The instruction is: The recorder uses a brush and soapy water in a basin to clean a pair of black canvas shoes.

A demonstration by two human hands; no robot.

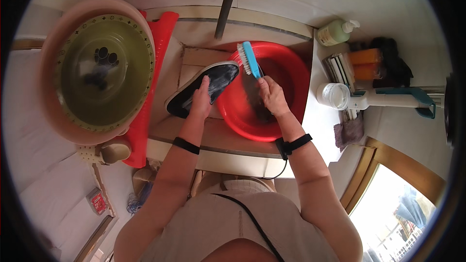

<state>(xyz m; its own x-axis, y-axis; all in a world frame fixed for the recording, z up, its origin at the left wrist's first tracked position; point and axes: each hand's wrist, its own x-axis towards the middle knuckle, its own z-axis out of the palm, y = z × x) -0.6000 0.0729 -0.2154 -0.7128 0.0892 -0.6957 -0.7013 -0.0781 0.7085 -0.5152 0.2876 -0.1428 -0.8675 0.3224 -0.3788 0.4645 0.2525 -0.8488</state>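
Note:
My left hand [202, 98] grips a black shoe [224, 80] with a pale sole edge, its toe tilted up to the right. Whitish streaks, perhaps suds, smear the dark upper. In my right hand [272, 94] is the handle of a blue scrub brush [251, 58], whose white bristles face left toward the toe, apart from it. Below the brush stands a red plastic basin [227, 114] holding water. A dark form lies in that water, partly hidden by my right hand; I cannot tell what it is.
A pale-walled sink [198, 56] surrounds the basin, under a dark pipe [225, 12]. At left, a green basin [109, 107] nests in a pink one [51, 91] beside a red plastic board [154, 69]. A pump bottle [329, 33] and a clear jar [334, 96] stand on the right ledge.

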